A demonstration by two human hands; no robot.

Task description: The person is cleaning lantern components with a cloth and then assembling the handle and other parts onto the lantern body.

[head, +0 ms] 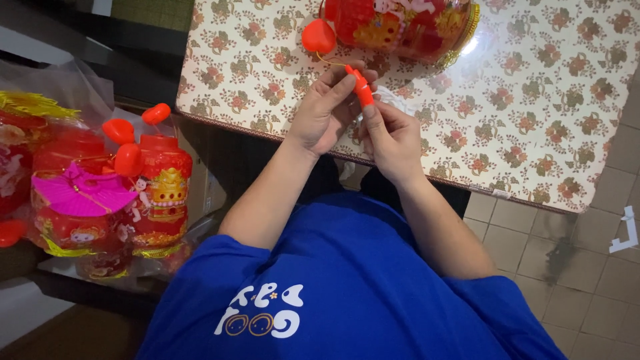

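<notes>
- Looking down from the head cam, both hands meet just over the near edge of the tabletop (533, 100), which has a cream floral cover on it.
- The left hand (325, 110) is curled up, fingers pinched on the upper end of a small orange-red stick piece (362, 90).
- The right hand (392, 137) is closed too, its thumb and fingers gripping the lower end of the same piece, so both hands are holding it at once, right against each other.
- A thin yellow cord (331, 63) runs from the top of that piece up to a red heart-shaped bit (318, 36).
- The heart sits just beside a red lantern (407, 25) lying on its side at the far edge of the tabletop, with a gold trim on one end. I can't tell if heart and lantern actually touch.
- Off to the left, well apart from the hands, there's a bunch of similar red lanterns (157, 190) standing upright in clear plastic wrap, one with a pink fan (80, 193) across it.
- The blue shirt (333, 287) fills the bottom of the view, with tiled floor (587, 267) on the right.
</notes>
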